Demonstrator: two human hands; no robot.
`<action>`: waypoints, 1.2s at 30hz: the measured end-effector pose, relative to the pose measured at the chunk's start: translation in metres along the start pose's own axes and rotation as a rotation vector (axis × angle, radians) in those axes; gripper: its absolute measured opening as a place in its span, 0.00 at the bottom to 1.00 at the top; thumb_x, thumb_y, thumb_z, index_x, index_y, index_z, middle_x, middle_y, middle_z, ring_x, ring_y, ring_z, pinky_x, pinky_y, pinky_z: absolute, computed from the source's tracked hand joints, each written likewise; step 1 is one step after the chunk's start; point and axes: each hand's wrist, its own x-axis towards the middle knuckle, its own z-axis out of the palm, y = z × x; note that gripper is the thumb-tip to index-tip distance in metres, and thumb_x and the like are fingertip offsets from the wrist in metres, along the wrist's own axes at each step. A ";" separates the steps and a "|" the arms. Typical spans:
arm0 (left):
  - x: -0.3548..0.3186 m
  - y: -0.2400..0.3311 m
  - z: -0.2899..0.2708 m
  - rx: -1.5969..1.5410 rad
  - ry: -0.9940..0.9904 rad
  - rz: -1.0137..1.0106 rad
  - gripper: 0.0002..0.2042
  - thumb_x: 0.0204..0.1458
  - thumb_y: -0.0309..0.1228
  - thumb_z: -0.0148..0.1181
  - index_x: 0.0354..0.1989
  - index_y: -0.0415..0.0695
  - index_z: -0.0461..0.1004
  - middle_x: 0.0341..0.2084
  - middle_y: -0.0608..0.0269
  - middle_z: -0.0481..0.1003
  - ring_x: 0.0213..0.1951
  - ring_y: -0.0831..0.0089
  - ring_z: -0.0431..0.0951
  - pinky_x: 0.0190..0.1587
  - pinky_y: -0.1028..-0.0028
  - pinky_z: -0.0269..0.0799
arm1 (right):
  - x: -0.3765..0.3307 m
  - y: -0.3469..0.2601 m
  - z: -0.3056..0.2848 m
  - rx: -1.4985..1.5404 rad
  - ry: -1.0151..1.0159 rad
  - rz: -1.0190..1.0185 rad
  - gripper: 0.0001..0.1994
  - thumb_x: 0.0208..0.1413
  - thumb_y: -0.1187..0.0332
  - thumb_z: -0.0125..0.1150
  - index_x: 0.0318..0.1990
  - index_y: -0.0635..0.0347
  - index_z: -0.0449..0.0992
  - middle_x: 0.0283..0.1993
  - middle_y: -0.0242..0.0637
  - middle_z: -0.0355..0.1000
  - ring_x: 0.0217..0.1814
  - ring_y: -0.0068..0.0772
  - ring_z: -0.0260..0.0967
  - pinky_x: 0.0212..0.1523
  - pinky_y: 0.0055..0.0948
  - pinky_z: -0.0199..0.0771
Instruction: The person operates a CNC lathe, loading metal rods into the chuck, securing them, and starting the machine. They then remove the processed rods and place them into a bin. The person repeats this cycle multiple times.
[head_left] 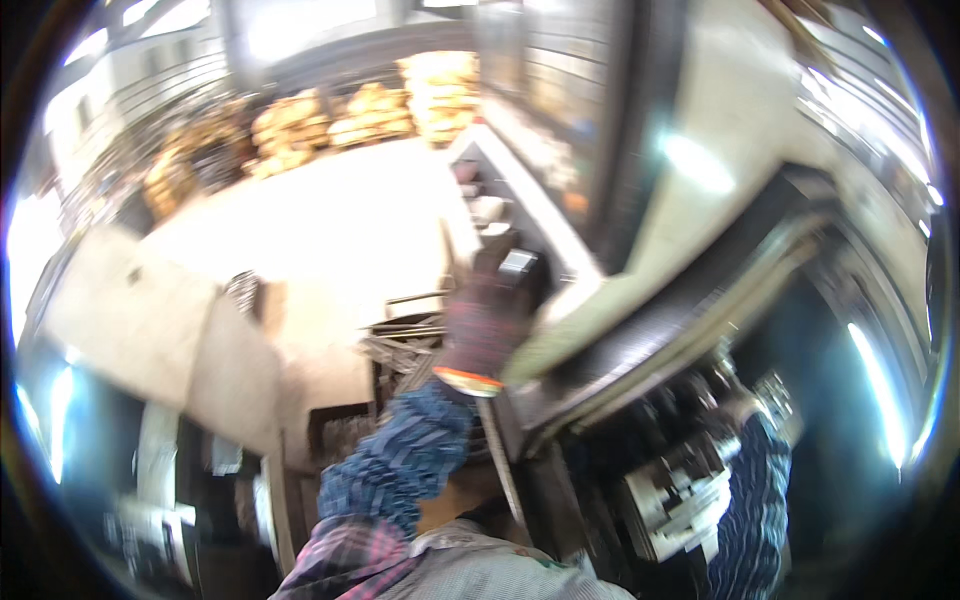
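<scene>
My left hand [488, 325], in a dark knitted glove with an orange-edged cuff, reaches forward over the end of a narrow light-edged tray [545, 215]. By its fingers is a small block with a bright silvery face [518, 263]; motion blur hides whether the hand grips it. Several pale and dark pieces [490, 210] lie in the tray beyond. My right hand [738, 402] is low on the right, inside a machine's opening beside metal fixtures [680, 495]. Blur and shadow hide its fingers and anything in them.
A dark-edged machine housing [690, 310] curves around my right arm. Metal racks or crates [405, 345] stand left of my left forearm. A pale panel [150, 320] is at the left. Stacked yellowish sacks or bundles [440, 95] line the far side of the bright floor.
</scene>
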 end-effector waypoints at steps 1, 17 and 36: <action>-0.004 0.005 -0.001 0.023 -0.010 0.032 0.25 0.52 0.23 0.64 0.61 0.46 0.74 0.53 0.60 0.77 0.52 0.61 0.78 0.56 0.68 0.75 | 0.006 0.005 0.005 -0.047 0.027 -0.006 0.43 0.48 0.50 0.71 0.69 0.62 0.63 0.62 0.52 0.71 0.64 0.47 0.70 0.61 0.40 0.71; -0.011 -0.001 0.001 0.274 -0.169 0.118 0.32 0.52 0.39 0.68 0.67 0.57 0.66 0.57 0.58 0.73 0.42 0.53 0.82 0.38 0.60 0.82 | 0.003 -0.031 0.034 -0.602 0.217 -0.527 0.15 0.56 0.64 0.58 0.49 0.56 0.81 0.51 0.48 0.78 0.56 0.51 0.75 0.57 0.44 0.76; -0.034 -0.014 -0.030 0.136 -0.330 -0.012 0.32 0.56 0.34 0.61 0.71 0.63 0.59 0.68 0.59 0.63 0.43 0.55 0.82 0.34 0.58 0.80 | -0.236 -0.247 0.156 0.188 0.130 -0.417 0.37 0.58 0.58 0.69 0.72 0.58 0.61 0.72 0.50 0.61 0.76 0.45 0.55 0.76 0.38 0.53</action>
